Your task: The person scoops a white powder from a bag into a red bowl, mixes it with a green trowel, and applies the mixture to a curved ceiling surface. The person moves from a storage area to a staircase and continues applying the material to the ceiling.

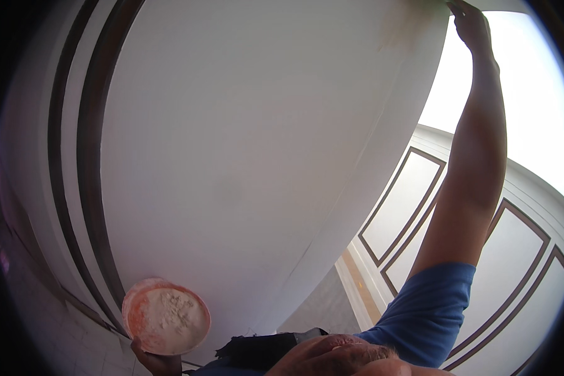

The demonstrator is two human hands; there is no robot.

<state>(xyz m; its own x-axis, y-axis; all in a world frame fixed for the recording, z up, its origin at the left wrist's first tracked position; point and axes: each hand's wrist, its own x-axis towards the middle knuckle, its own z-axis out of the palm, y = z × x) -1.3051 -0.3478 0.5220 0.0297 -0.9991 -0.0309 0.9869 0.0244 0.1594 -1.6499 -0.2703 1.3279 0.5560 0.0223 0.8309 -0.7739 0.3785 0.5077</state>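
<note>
Overhead, my right hand [471, 26] presses fingers together at the wall's [244, 144] top edge; my left hand [156, 360] grips the still nearly full putty bowl [166, 316].
</note>
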